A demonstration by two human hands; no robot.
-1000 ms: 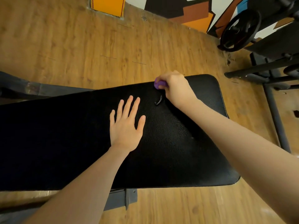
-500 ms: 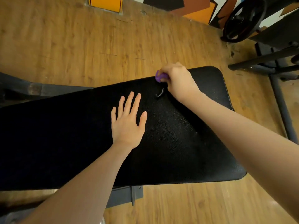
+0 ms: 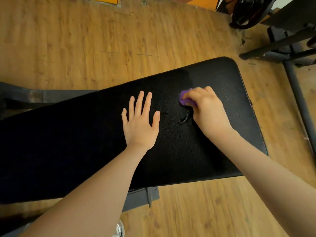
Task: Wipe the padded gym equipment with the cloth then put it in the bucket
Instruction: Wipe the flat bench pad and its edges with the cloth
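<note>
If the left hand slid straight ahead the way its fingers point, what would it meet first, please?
Nothing on the pad: the left hand points up-frame over bare black bench pad to its far edge, passing left of the purple cloth.

The black pad (image 3: 179,151) looks like pebbled, faintly glossy leather; the floor (image 3: 85,48) is grained wood.

A black padded bench (image 3: 179,151) with a pebbled leather-like surface and rounded corners stretches across the view, resting on a grey metal frame (image 3: 142,197) above a wooden plank floor (image 3: 85,41). On the padding, the left hand (image 3: 139,124) lies flat with fingers spread, and just beside it the right hand (image 3: 207,109) presses a bunched purple cloth (image 3: 184,99) against the surface. A small curled black tear or strap (image 3: 184,118) shows on the padding between the two hands; which it is cannot be told.
</note>
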